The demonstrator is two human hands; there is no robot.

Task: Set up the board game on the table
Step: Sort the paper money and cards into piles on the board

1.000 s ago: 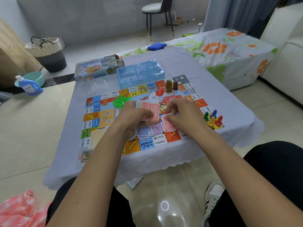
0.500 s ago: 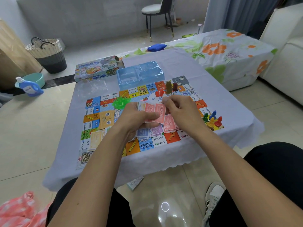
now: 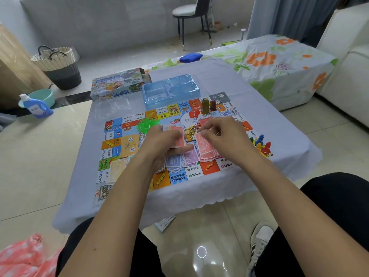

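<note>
A colourful game board (image 3: 119,144) lies flat on the low table (image 3: 279,136) with its pale blue cloth. My left hand (image 3: 165,142) grips a stack of pink play-money notes (image 3: 177,134) over the board's middle. My right hand (image 3: 223,136) pinches a single pink note (image 3: 201,136) above a loose pink pile (image 3: 207,152). Purple and blue notes (image 3: 183,158) lie spread beside it. Yellow cards (image 3: 127,144) rest on the board's left. A green plastic cluster (image 3: 146,124), red and brown pieces (image 3: 205,106) and several coloured pawns (image 3: 261,144) stand on the board.
A clear blue plastic tray (image 3: 169,90) and the game box (image 3: 117,82) sit at the table's far side. A floral-covered table (image 3: 279,62), a chair (image 3: 191,15), a basket (image 3: 58,64), a detergent bottle (image 3: 35,106) and a sofa (image 3: 347,62) stand around. My knees flank the table's near edge.
My right hand has lifted from the pink pile toward the board's middle and now pinches one note apart from the stack. My left hand rose slightly with its stack.
</note>
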